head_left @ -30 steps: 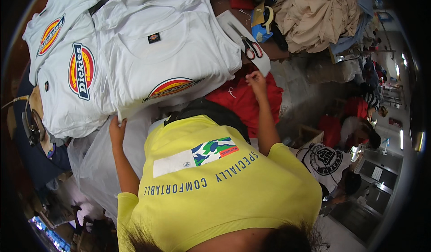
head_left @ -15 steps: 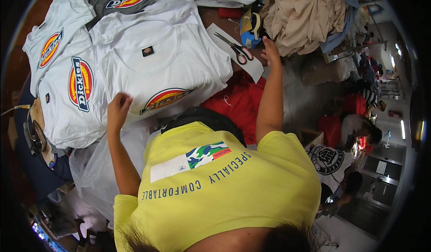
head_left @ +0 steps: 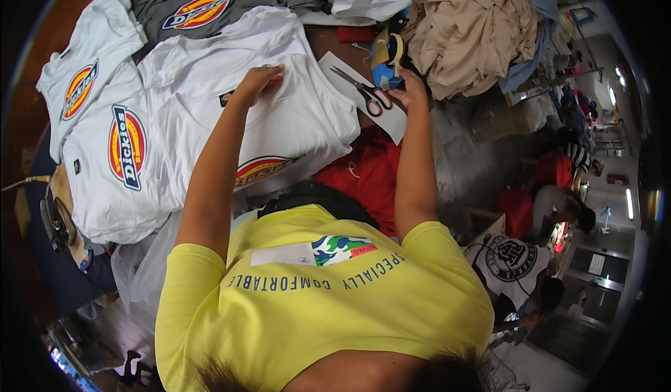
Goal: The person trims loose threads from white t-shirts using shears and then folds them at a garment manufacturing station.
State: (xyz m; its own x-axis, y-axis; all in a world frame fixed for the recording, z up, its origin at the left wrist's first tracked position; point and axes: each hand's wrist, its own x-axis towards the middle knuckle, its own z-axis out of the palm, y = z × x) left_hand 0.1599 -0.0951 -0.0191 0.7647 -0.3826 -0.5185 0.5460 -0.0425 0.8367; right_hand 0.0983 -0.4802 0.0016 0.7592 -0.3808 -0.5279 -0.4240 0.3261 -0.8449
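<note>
While my left hand [head_left: 257, 84] rests on the white T-shirt [head_left: 279, 112], fingers curled down onto the cloth near its chest area, I can't tell if they actually pinch a fold or just press it flat. Shirt is thin knit, light, floppy, no stiffness at all; my guess is it will sag and drag if lifted by one point. Best hold would be at a shoulder seam or the collar edge, both just beyond the fingertips, farther from my body. The shirt spreads under and around that hand: small dark chest label just to its left, the round red and yellow print on the part nearer me, below the wrist.

My right hand [head_left: 411, 93] is well apart to the right, fingers bent, touching the handle end of the scissors [head_left: 363, 93]. Whether a finger is through a loop I cannot tell. Scissors lie on a white paper sheet [head_left: 381, 112], red handles nearest the hand, blades pointing away to the left toward the shirt. Hard, rigid, pointed; take them by the handles.

Just past the right fingertips sits a tape dispenser [head_left: 390, 55], and beyond it a beige cloth heap [head_left: 475, 28]. Red fabric [head_left: 363, 175] lies below the paper, between my two forearms. More white printed shirts [head_left: 115, 147] are stacked left of the left hand, and a grey one [head_left: 210, 8] above it.
</note>
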